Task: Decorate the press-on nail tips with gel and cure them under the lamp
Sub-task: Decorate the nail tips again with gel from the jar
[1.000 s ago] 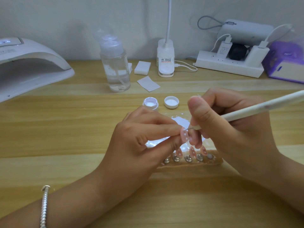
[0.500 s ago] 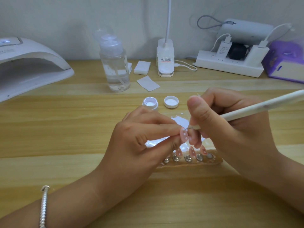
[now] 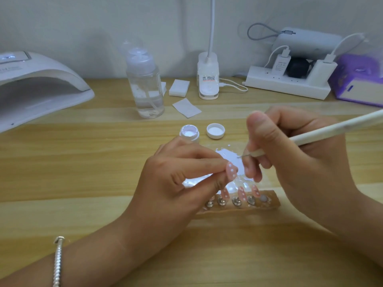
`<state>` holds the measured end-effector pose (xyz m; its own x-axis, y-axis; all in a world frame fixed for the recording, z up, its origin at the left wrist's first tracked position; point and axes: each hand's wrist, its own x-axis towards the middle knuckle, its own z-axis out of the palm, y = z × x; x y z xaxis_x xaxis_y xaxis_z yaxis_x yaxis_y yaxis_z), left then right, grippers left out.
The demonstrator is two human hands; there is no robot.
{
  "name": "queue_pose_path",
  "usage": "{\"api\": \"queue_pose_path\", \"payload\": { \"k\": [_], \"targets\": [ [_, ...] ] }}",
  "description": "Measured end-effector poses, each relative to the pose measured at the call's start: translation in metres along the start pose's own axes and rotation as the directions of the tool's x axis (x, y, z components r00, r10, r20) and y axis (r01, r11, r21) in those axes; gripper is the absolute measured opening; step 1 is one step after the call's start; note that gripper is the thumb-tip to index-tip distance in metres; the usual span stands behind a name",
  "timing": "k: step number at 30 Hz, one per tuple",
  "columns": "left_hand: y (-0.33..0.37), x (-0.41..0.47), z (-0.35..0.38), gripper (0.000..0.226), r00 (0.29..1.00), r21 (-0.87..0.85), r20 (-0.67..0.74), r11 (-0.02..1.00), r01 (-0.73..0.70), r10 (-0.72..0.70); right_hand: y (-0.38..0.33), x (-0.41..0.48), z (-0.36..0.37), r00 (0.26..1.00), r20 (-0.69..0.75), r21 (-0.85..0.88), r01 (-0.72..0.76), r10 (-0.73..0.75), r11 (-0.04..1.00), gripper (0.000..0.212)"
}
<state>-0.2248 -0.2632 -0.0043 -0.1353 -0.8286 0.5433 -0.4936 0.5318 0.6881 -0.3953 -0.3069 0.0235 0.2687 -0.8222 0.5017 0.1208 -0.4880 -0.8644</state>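
Observation:
My left hand (image 3: 182,179) pinches a pink nail tip (image 3: 231,170) with white dots between thumb and forefinger. My right hand (image 3: 290,158) grips a white dotting pen (image 3: 331,129); its thin metal point hovers over a smear of white gel (image 3: 230,157) on a clear sheet, a little above and right of the held tip. Three more pink dotted tips stand on a wooden holder strip (image 3: 269,204) below my hands. An open jar of white gel (image 3: 189,134) and its lid (image 3: 215,130) sit behind. The white curing lamp (image 3: 37,83) stands at the far left.
A clear pump bottle (image 3: 145,83) and white wipes (image 3: 179,87) stand behind the jar. A desk lamp base (image 3: 208,79), a power strip with chargers (image 3: 288,85) and a purple tissue box (image 3: 358,79) line the back wall. A bead bracelet (image 3: 58,259) circles my left wrist.
The pen's point has lifted off the held nail tip and moved up and right over the gel smear. My left hand stays put with the tip.

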Motion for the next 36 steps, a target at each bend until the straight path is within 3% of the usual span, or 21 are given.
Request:
{"api": "queue_pose_path", "payload": {
  "k": [7, 17, 22, 26, 30, 36],
  "targets": [
    [-0.001, 0.000, 0.000, 0.011, 0.998, -0.059, -0.038, 0.997, 0.044, -0.047, -0.004, 0.006, -0.008, 0.990, -0.128, 0.006, 0.058, -0.057, 0.998, 0.036],
    [-0.004, 0.001, -0.003, 0.010, 0.994, -0.105, -0.078, 0.992, 0.062, -0.071, 0.000, 0.005, -0.013, 0.995, -0.101, -0.065, 0.013, -0.020, 0.998, 0.032],
    [-0.006, 0.002, -0.002, 0.006, 0.995, -0.101, -0.083, 0.994, 0.052, -0.061, -0.001, 0.003, -0.010, 0.996, -0.081, -0.051, 0.029, -0.033, 0.998, 0.018],
    [-0.005, 0.003, -0.002, 0.009, 0.994, -0.101, -0.083, 0.993, 0.057, -0.065, 0.000, 0.000, -0.006, 0.998, -0.057, -0.092, 0.016, -0.021, 0.996, 0.031],
    [-0.004, 0.003, -0.003, 0.007, 0.991, -0.116, -0.090, 0.989, 0.086, -0.097, 0.000, 0.000, -0.007, 0.994, 0.073, -0.279, 0.099, -0.081, 0.955, 0.024],
    [0.000, 0.002, -0.005, 0.003, 0.991, -0.098, -0.097, 0.992, 0.082, -0.092, 0.007, -0.002, -0.008, 0.965, 0.248, -0.385, 0.178, -0.084, 0.906, 0.048]
  ]
}}
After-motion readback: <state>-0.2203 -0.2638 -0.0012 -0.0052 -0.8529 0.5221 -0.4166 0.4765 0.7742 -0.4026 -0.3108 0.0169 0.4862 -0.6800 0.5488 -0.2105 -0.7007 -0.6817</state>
